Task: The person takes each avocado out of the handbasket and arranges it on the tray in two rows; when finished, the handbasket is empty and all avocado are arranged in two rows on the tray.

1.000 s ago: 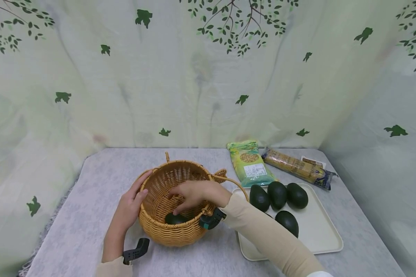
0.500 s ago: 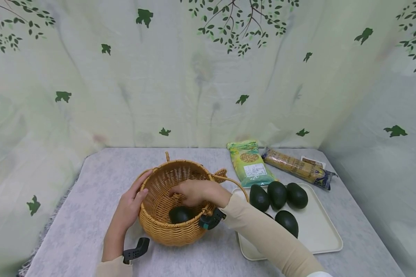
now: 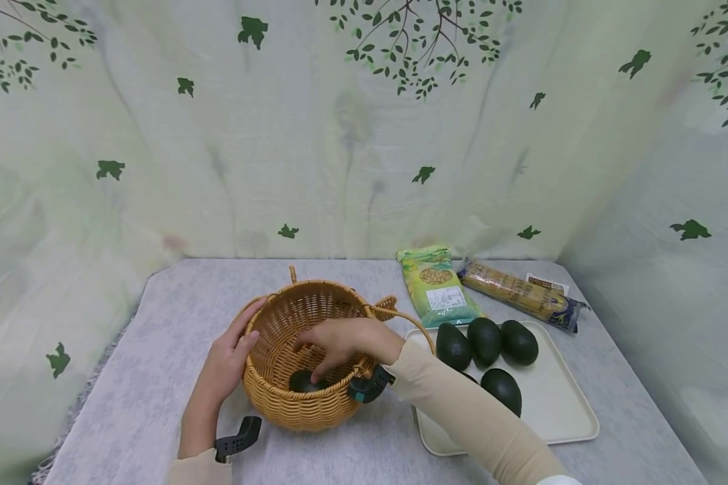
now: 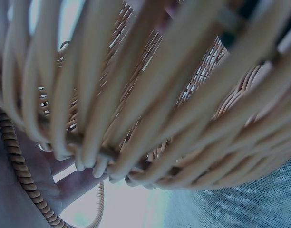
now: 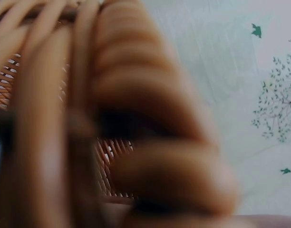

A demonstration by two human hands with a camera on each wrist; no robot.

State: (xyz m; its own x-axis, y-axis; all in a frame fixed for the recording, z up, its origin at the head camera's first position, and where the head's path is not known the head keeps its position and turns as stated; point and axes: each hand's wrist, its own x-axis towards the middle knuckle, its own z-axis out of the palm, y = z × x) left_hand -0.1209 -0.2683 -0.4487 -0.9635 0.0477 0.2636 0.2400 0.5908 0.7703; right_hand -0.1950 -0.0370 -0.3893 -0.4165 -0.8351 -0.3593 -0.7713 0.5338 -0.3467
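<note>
A round wicker basket (image 3: 303, 411) stands on the cloth-covered table, its inside facing me. My left hand (image 3: 227, 360) grips its left rim, the thumb lying over the edge. In the left wrist view, part of the left hand (image 4: 45, 183) shows behind the weave. My right hand (image 3: 340, 343) reaches over the right rim into the basket, its fingers spread apart. Below it, a dark green avocado (image 3: 304, 381) lies at the basket's bottom near side, with the right thumb right at it. The basket wall (image 5: 45, 118) fills much of the right wrist view and hides that hand's fingers.
A white tray (image 3: 561, 411) at the right bears several avocados (image 3: 501, 391), partly behind the right sleeve. Behind it lie a green-yellow bag (image 3: 439, 286) and a long noodle-like packet (image 3: 522, 293). The basket's handle (image 3: 415, 320) hangs over the tray's corner.
The right hand first curled in, the avocado showing larger and nearer, then its fingers spread again with the avocado lower in the basket. The left hand has stayed at the rim.
</note>
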